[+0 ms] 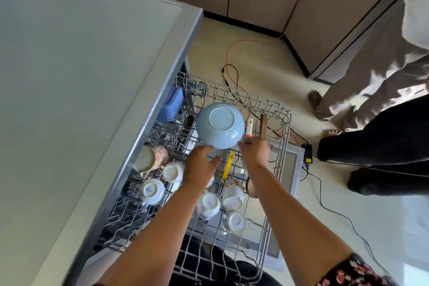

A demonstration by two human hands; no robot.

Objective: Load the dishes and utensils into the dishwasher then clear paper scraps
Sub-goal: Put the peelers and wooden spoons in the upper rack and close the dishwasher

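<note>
Touching rim of blue bowl [220,125]: left hand [201,165] fingers loosely spread; right hand [255,152] fingers curled, grip unclear.

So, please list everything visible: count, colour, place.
bowl: one, blue, upside down in rack
cups: about five, white, upside down, nearer in rack
mug: one, floral, on its side, rack's left
utensils: three, yellow, white, wooden, around bowl
container: one, blue, far left
rack: one, grey wire, pulled out
cables: two, orange, black, floor
bystanders' legs: beige and black trousers, right
left grip: fingers straight, at bowl's near rim
right grip: at bowl's right rim, hold unclear
</note>
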